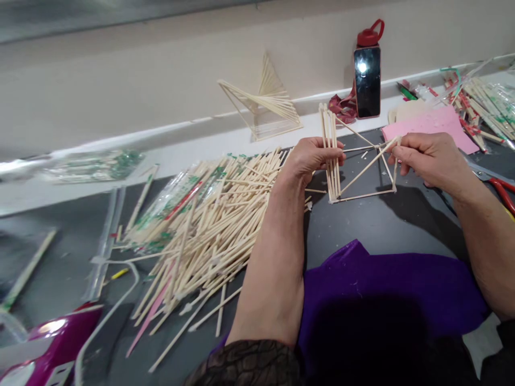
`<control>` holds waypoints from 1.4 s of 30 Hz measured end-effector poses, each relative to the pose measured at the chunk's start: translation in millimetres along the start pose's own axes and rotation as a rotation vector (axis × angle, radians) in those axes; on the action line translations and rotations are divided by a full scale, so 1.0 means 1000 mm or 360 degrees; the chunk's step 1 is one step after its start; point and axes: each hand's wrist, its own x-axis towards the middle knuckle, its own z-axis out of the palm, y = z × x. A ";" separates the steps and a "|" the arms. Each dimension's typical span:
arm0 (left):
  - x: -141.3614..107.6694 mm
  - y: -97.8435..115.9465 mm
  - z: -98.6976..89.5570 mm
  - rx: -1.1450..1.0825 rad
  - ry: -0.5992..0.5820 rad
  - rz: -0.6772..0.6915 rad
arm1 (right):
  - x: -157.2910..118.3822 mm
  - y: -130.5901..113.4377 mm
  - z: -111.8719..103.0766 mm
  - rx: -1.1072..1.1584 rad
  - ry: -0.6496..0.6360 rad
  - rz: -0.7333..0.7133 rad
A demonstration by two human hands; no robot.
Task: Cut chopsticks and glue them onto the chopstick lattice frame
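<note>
I monitor one pale stick frame (pixel 367 167), open-sided, with whitish blobs (pixel 394 190) at its lower corners. It is located over the dark tabletop (pixel 346 222); I cannot confirm contact. The left hand (pixel 311 154) pinches its near-parallel uprights (pixel 332 179); the right hand (pixel 428 155) pinches an upper corner. Count: one twisted stick model (pixel 277 104), one phone (pixel 367 83), one red cap (pixel 368 36). Loose sticks (pixel 217 228): too many to count.

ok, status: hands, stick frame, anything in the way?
Left hand around upright sticks; right hand pinching top corner. Stick frame held between both. Loose stick pile beside left forearm.
</note>
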 end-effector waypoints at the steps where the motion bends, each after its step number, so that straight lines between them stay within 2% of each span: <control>1: 0.000 0.000 0.000 0.0006 -0.0005 -0.0014 | 0.000 0.000 0.000 -0.0002 0.0004 0.0014; 6: -0.001 0.000 0.000 0.0049 -0.0015 -0.0058 | 0.000 0.000 0.001 0.0063 0.0047 0.0074; 15: -0.001 0.000 0.003 -0.0084 -0.0016 -0.0052 | 0.001 0.013 0.003 0.0041 0.0061 -0.0005; 17: -0.001 0.002 0.004 -0.0134 0.0037 -0.0038 | 0.001 0.009 0.004 0.0011 0.0298 -0.0067; 20: -0.002 0.006 0.004 -0.0233 0.0143 -0.0037 | -0.005 -0.002 0.005 0.0030 0.0841 -0.0207; 21: -0.002 0.007 0.004 -0.0239 0.0151 -0.0051 | -0.007 -0.006 0.006 0.0036 0.0940 -0.0227; 23: -0.002 0.007 0.004 -0.0211 0.0113 -0.0086 | -0.014 -0.012 0.008 -0.0005 0.0977 -0.0245; 27: -0.002 0.000 0.006 -0.0186 -0.0063 -0.0158 | -0.023 -0.016 0.014 -0.0165 0.0830 -0.0292; 29: -0.001 -0.004 0.009 -0.0189 -0.0121 -0.0187 | -0.024 -0.015 0.021 -0.0220 0.0517 -0.0237; 32: -0.002 -0.007 0.013 -0.0156 -0.0161 -0.0194 | -0.024 -0.012 0.038 -0.0326 -0.0077 -0.0104; 33: -0.002 -0.007 0.014 -0.0146 -0.0169 -0.0198 | -0.023 -0.010 0.046 -0.0352 -0.0192 -0.0055; 35: -0.003 -0.006 0.016 -0.0148 -0.0175 -0.0212 | -0.022 -0.004 0.061 -0.0339 -0.0294 0.0090; 38: -0.005 -0.003 0.018 -0.0166 -0.0147 -0.0240 | -0.019 0.003 0.078 -0.0132 -0.0333 0.0331; 42: -0.008 -0.001 0.019 -0.0191 -0.0134 -0.0252 | -0.013 0.004 0.086 0.0139 -0.0320 0.0426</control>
